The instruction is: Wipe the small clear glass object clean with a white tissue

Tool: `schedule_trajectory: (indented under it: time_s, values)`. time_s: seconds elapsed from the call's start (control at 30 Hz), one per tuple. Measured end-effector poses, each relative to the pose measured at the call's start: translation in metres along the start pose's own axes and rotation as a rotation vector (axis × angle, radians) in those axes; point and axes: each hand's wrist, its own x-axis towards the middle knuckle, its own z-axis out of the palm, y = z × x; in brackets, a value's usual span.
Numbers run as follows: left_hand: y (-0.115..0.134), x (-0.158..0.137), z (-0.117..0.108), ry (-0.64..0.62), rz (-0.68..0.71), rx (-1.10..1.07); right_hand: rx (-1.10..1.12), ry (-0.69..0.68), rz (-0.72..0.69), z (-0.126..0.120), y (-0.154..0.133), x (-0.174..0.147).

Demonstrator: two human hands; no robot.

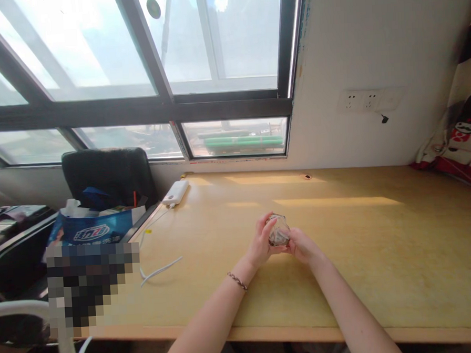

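Between my hands, over the middle of the table (210,288), is a small roundish object (279,231) with a pale, shiny, patterned face and a brownish edge. Its exact kind cannot be made out. My left hand (262,242) wraps its left side, thumb below and fingers over the top. On the lower right, the fingers of my right hand (301,245) are closed against the edge. Part of the object is hidden behind the fingers. A braided bracelet (237,281) circles my left wrist.
A white power bank (176,193) lies at the table's far left corner, with a white cable (161,270) nearby. Left of the table stands a black chair (109,172) with a blue bag (100,228). Wall sockets (369,101) and a patterned curtain (464,127) are at the right.
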Motion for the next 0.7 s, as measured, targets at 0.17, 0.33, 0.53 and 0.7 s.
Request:
schedule_trajectory:
  time_s: [0.17,0.33,0.53,0.7]
  values:
    - [0.010,0.005,0.000,-0.056,0.127,0.114,-0.056,-0.016,-0.116,0.005,-0.004,-0.004]
    - [0.021,0.009,0.001,-0.048,-0.032,-0.044,-0.465,0.424,-0.307,-0.009,0.002,0.005]
    - [0.027,0.010,0.012,-0.028,-0.398,-0.409,-1.163,0.849,-0.727,-0.025,-0.004,0.003]
    - [0.016,0.012,0.012,-0.002,-0.856,-0.793,-1.327,0.751,-0.847,-0.027,-0.004,0.002]
